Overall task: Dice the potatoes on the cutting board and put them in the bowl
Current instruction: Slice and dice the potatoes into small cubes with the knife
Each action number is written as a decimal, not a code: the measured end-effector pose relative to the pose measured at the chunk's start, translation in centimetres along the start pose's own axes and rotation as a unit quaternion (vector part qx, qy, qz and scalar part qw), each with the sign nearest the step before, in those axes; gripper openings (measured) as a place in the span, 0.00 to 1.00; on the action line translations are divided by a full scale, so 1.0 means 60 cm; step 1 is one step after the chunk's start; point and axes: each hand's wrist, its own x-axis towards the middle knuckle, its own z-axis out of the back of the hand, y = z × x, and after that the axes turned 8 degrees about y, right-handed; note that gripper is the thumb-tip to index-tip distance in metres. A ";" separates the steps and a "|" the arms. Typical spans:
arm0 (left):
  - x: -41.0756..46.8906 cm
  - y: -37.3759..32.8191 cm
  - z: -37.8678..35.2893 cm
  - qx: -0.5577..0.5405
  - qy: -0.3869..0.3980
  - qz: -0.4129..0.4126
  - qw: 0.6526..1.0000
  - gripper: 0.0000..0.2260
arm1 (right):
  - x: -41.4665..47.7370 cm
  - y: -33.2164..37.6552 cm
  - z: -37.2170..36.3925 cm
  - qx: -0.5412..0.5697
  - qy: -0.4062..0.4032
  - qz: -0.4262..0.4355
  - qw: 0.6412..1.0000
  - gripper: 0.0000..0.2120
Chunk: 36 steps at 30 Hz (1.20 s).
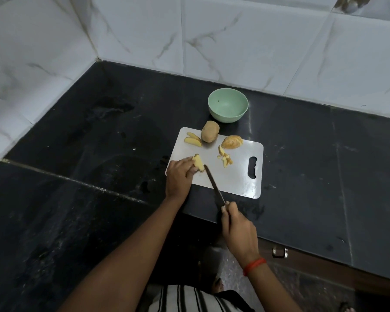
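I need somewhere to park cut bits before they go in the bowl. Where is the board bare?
Bare: the board between knife and handle slot, nearer than the diced bits. Crowded: the far edge, with slices, whole potato and half potato, and the near-left corner, where the left hand holds a piece. The right hand holds the knife.
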 end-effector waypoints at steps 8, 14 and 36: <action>0.021 -0.008 0.019 0.022 0.077 0.024 0.996 0.26 | 0.126 -0.020 0.011 0.039 -0.168 -0.013 0.985 0.11; 0.041 -0.015 0.011 0.032 0.047 0.033 0.998 0.25 | 0.139 -0.038 -0.004 0.055 -0.136 -0.013 0.989 0.04; -0.008 -0.002 0.029 -0.055 0.010 0.032 0.998 0.10 | 0.129 -0.034 -0.011 0.027 -0.109 0.087 0.990 0.09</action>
